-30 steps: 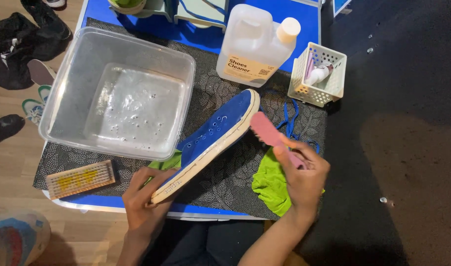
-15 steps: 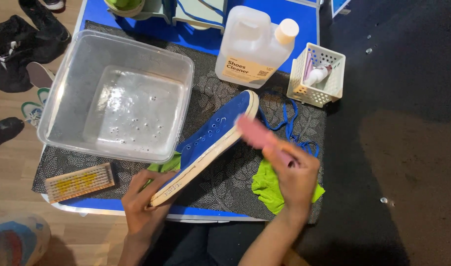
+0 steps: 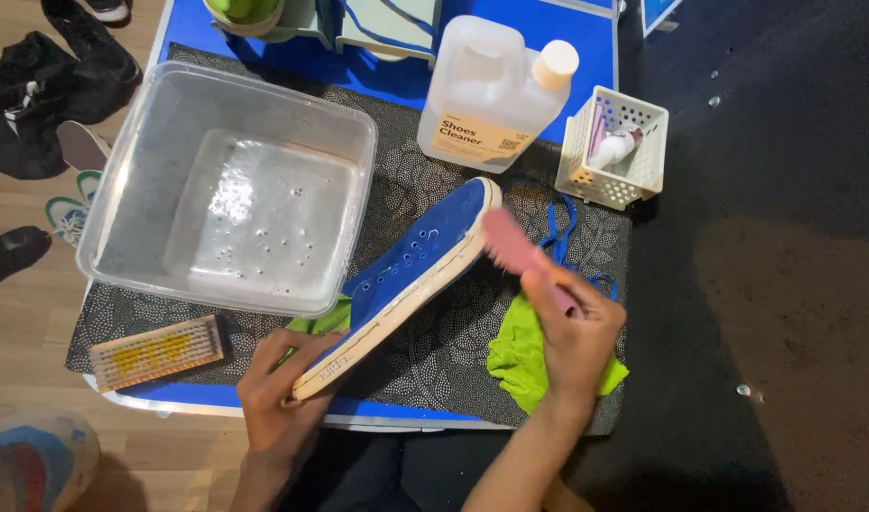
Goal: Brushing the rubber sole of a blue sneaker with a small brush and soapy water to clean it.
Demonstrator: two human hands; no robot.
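Head view. A blue shoe (image 3: 417, 270) is being held on its side over the patterned mat (image 3: 434, 351), heel end gripped by the left hand (image 3: 281, 384), fingers wrapped under the white sole (image 3: 396, 318). A pink brush (image 3: 512, 245) is being held by its handle in the right hand (image 3: 572, 332), fist closed around it; the brush head is being pressed against the sole edge near the toe.

To the left, a clear tub (image 3: 228, 185) with shallow soapy water is being kept within reach; a wooden brush (image 3: 156, 353) is lying below it, untouched. A cleaner jug (image 3: 491, 95) and a small basket (image 3: 612, 147) are standing behind the shoe. A green cloth (image 3: 524, 356) is lying under the right wrist.

Judgement: the scrubbing is best done with the heel braced firmly, bristles kept flat on the sole rim, and strokes kept short so the toe is not being pushed off the mat.
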